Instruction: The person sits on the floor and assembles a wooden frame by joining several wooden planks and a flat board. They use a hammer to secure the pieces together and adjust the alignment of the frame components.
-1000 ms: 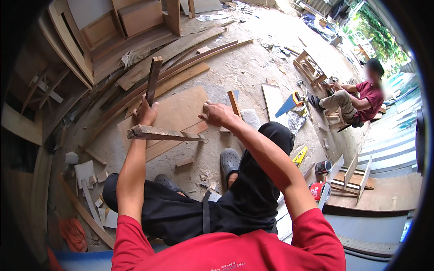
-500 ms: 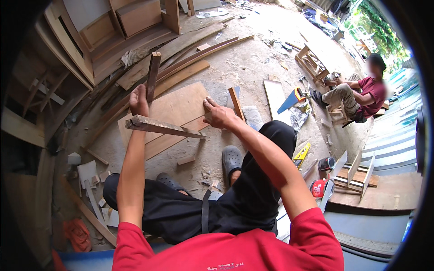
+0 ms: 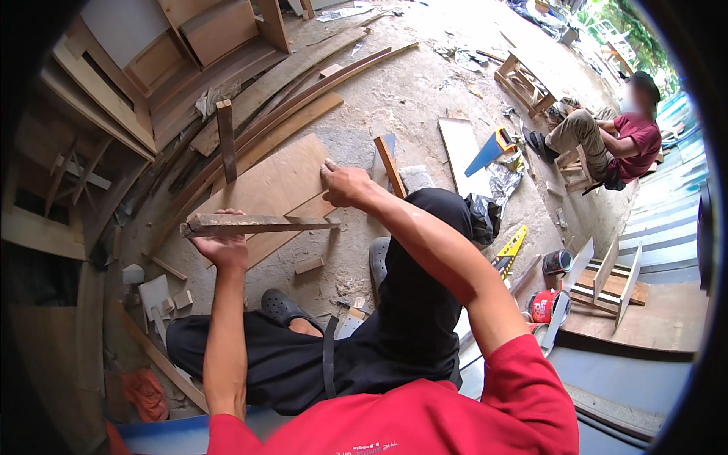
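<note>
L hand (image 3: 236, 250) behind sq. timber bar (image 3: 277, 224), which crosses in front of it; fingertips show past bar's far side, palm up-ish, fingers part-spread. Can't tell if gripping or only touching. Bar's rough end just L of that hand; other end out past plywood panel's (image 3: 277, 178) near R corner. R hand (image 3: 347, 186) at panel's R edge, fingers bent, thumb below; can't tell if pinching or resting. Panel low over floor (image 3: 364, 144), pale strip (image 3: 265, 244) along its near edge. Dark post (image 3: 226, 140) upright by panel's far L edge; 2nd post (image 3: 390, 167) tilted, apart from R edge, beyond R hand. Small wood block (image 3: 309, 265) on floor off near edge. Long planks (image 3: 296, 125) past far L edge. Further R: blue saw (image 3: 485, 154) w/ blade over white board (image 3: 453, 148), yellow-handled tool (image 3: 512, 246) nr person's knee, dark tin (image 3: 557, 262), red tin (image 3: 543, 305). Co-worker (image 3: 637, 144) seated far R, dk red shirt, hands partly hidden.
</note>
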The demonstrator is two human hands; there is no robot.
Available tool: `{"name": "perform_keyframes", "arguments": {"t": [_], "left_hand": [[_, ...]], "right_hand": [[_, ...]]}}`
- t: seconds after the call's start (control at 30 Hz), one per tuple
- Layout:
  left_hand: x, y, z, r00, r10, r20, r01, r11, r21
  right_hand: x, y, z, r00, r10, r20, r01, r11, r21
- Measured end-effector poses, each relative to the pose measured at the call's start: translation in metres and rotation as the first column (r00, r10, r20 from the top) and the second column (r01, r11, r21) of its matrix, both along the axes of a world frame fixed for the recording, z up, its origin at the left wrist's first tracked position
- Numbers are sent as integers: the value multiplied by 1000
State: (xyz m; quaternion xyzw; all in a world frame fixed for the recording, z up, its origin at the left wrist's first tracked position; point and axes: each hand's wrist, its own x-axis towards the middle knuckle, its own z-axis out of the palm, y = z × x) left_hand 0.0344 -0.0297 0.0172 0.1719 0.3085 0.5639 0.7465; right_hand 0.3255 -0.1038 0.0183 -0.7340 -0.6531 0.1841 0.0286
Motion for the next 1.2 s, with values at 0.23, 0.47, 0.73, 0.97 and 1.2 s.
{"name": "perform_keyframes", "arguments": {"t": [0.23, 0.47, 0.73, 0.97, 1.2], "left_hand": [[59, -44, -11, 904, 257, -342, -77, 884, 461], [80, -22, -35, 826, 462, -323, -261, 821, 508], [77, -14, 39, 669, 528, -524, -381, 848, 368], [34, -11, 59, 594, 611, -524, -434, 791, 430], [-5, 21, 95, 456, 711, -536, -440, 703, 559]], "right_hand": [[-2, 11, -8, 999, -40, -13, 40, 998, 57], [-1, 18, 31, 992, -27, -125, 15, 995, -96], [24, 26, 27, 994, 43, -105, -36, 997, 69], [13, 34, 32, 965, 38, -260, 42, 954, 296], [8, 22, 36, 993, 41, -114, -32, 996, 85]]}}
